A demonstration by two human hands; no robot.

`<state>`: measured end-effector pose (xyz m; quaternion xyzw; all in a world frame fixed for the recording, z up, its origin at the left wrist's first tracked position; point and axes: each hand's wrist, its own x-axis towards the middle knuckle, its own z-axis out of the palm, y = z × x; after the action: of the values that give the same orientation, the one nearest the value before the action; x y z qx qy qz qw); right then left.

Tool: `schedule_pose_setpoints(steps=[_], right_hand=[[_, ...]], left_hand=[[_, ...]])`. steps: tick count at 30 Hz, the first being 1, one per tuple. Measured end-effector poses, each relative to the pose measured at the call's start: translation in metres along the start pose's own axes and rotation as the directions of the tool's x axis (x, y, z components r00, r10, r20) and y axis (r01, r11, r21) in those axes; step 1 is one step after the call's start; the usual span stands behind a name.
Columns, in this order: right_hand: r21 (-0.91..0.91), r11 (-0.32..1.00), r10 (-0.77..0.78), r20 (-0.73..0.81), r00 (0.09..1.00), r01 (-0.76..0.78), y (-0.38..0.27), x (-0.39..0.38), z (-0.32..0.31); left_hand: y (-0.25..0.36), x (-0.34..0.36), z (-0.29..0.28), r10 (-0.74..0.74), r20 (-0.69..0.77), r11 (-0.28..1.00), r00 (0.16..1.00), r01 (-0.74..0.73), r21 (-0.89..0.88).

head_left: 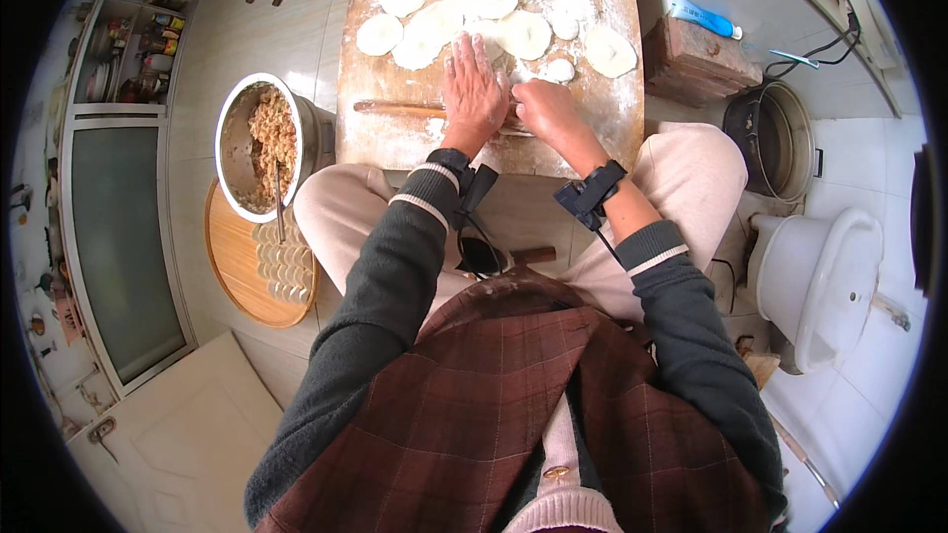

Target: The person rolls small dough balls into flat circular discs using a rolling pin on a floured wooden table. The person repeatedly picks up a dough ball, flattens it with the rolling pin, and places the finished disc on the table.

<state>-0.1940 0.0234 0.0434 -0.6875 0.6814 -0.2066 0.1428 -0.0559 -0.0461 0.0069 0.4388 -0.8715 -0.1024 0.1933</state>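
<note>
My left hand [472, 97] lies flat over a thin wooden rolling pin [395, 109], its floury fingers stretched away from me. Close beside it, my right hand [549, 111] is closed near the pin's right part; what its fingers pinch is hidden. Both are at the near side of a floured wooden board [395, 148]. Beyond the hands lie several round, flat dough wrappers [523, 35], many overlapping, with one apart at the right [609, 50]. Small pressed dough pieces [558, 70] sit among them.
Left of the board stands a metal bowl [227, 138] of minced filling [272, 133] with a utensil in it. Below it, a round wooden tray [232, 257] carries rows of dumplings [284, 265]. At right are bricks [696, 59], a blue tube [706, 17], a pot [770, 143] and a white basin [820, 276].
</note>
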Motion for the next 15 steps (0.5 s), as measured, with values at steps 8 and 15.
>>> schedule_pose_setpoints(steps=[8,15], right_hand=[[0.032,0.981,0.186,0.102,0.977,-0.190,0.005,0.001,0.004],[-0.024,0.993,0.117,0.110,0.987,-0.115,0.004,0.003,0.000]], left_hand=[[-0.002,-0.055,-0.018,0.089,0.137,0.992,0.987,-0.100,0.073],[0.002,0.005,0.003,-0.018,0.042,1.000,0.999,0.017,0.025]])
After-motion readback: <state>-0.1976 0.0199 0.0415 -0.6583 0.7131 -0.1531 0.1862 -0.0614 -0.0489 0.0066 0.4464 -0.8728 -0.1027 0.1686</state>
